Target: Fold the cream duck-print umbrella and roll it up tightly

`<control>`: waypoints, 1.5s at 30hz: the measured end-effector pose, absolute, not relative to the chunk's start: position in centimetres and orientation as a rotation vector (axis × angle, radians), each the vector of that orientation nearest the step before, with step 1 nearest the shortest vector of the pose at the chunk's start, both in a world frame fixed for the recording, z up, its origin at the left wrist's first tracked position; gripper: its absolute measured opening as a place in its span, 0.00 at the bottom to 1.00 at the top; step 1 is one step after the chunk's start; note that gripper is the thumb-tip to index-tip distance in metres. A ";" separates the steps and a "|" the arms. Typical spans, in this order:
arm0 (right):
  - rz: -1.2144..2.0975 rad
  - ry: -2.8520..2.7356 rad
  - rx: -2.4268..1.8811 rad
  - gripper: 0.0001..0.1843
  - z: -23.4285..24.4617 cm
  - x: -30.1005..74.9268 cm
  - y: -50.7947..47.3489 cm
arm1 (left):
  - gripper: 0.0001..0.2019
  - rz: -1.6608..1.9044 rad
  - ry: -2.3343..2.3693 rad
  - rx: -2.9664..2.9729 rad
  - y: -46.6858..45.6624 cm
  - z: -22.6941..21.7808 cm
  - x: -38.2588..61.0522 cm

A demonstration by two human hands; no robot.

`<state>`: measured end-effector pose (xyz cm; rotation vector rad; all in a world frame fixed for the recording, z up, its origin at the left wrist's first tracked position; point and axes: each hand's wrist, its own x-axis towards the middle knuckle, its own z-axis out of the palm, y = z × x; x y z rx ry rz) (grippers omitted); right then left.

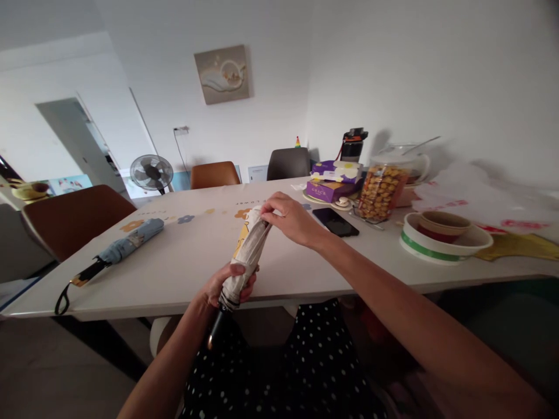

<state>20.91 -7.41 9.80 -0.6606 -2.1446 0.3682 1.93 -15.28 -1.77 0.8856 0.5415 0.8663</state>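
Note:
I hold a folded white umbrella [251,250] with a yellow print, tilted over the near edge of the white table [183,262]. My left hand [227,285] is wrapped round its lower end, just above the dark handle [216,331]. My right hand [290,220] pinches the fabric at the umbrella's top end. A second folded umbrella [128,241], light blue with a black handle and wrist strap, lies on the table to the left, untouched.
A black phone [335,222] lies right of my right hand. Further right stand a jar of snacks [381,189], purple boxes [332,187], a dark bottle [353,145] and stacked paper bowls [441,234]. Brown chairs [74,218] and a fan [152,173] surround the table.

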 end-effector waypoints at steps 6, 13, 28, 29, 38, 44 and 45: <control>0.519 -2.052 -0.677 0.03 8.8 20.1 -6.0 | 0.21 0.821 0.554 0.819 -15.1 -1.8 1.5; 0.517 -1.989 -0.739 0.02 7.9 18.7 -5.2 | 0.20 0.784 0.532 0.811 -15.0 -1.6 1.3; 1.204 -1.806 -0.725 0.23 6.4 20.9 -4.9 | 0.21 0.810 0.441 0.757 -14.9 -2.0 1.0; 1.255 -1.788 -0.711 0.23 6.2 20.7 -5.0 | 0.21 0.805 0.442 0.758 -14.9 -2.1 1.0; 1.301 -1.667 -0.729 0.23 5.5 19.3 -5.3 | 0.19 0.913 0.877 0.949 -16.4 -0.2 2.6; 1.379 -1.572 -0.670 0.25 5.9 20.8 -5.6 | 0.17 1.038 1.285 1.222 -18.7 2.1 4.6; 1.376 -1.584 -0.651 0.25 6.0 21.0 -5.9 | 0.16 1.045 1.311 1.235 -18.9 2.4 4.8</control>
